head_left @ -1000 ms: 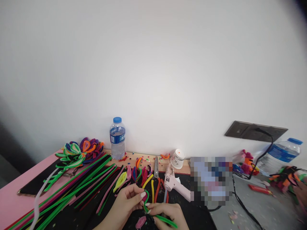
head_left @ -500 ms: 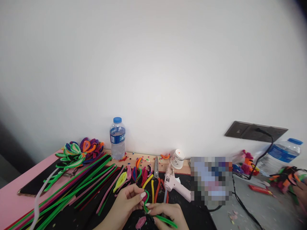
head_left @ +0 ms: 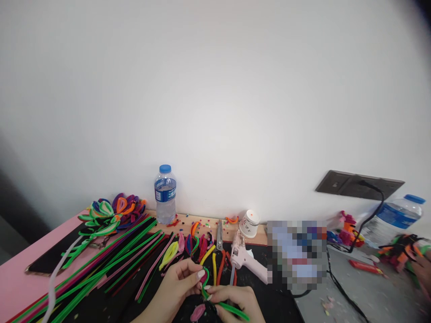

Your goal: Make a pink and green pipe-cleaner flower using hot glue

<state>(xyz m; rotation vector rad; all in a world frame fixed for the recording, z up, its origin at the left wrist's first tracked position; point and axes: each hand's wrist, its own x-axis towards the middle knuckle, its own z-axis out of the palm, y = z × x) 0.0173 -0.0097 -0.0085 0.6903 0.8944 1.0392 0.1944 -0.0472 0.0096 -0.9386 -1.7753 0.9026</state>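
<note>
A green pipe cleaner (head_left: 232, 310) runs between both hands, with its upper part curved round a dark pink piece (head_left: 203, 277). My left hand (head_left: 175, 287) pinches the curved end between thumb and fingers. Lower down and to the right, my right hand (head_left: 237, 301) is closed on the same pipe cleaner, whose straight tail sticks out below the fingers. Just under the hands lies a pink pipe cleaner loop (head_left: 198, 313) on the black mat. Beyond the fingertips are yellow pipe cleaner pieces (head_left: 208, 255) and a glue gun (head_left: 247, 260).
Long pipe cleaners (head_left: 111, 269) and a pipe cleaner flower (head_left: 104, 213) lie to the left. Scissors (head_left: 219, 235), a paper cup (head_left: 249, 224) and a water bottle (head_left: 165, 195) stand along the back. A black cable (head_left: 346, 298) crosses the grey table; another person's hand (head_left: 422, 269) is far right.
</note>
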